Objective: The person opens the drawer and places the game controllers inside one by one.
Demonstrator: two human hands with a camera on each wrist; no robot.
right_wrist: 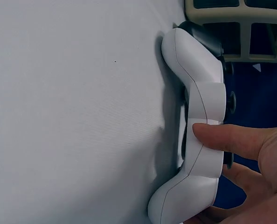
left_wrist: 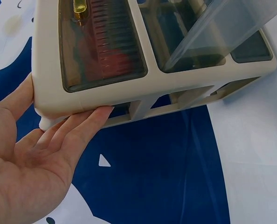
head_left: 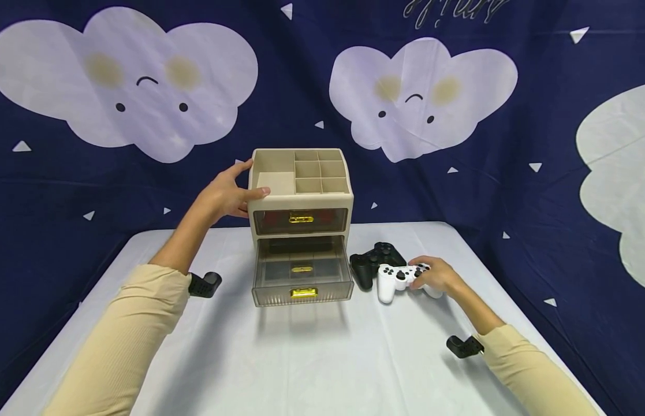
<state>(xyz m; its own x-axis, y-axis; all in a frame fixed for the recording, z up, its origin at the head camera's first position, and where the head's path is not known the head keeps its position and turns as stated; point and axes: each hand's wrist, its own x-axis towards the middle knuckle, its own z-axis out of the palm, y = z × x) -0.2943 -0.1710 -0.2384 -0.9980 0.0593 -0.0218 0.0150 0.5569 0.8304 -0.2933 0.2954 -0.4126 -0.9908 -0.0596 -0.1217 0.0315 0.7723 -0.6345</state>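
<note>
A cream desktop drawer organizer stands at the back of the table. Its smoky middle drawer is pulled out, while the top drawer is closed with something reddish inside. My left hand holds the organizer's upper left corner, thumb over the top edge and fingers along the side wall. To the right of the organizer, my right hand grips a white game controller, its thumb on the near edge. A black game controller lies just behind, partly covered by the white one.
Divided compartments top the organizer. A white cloth covers the table. Behind it hangs a dark blue backdrop with clouds and small triangles. Black wrist cameras sit on both forearms.
</note>
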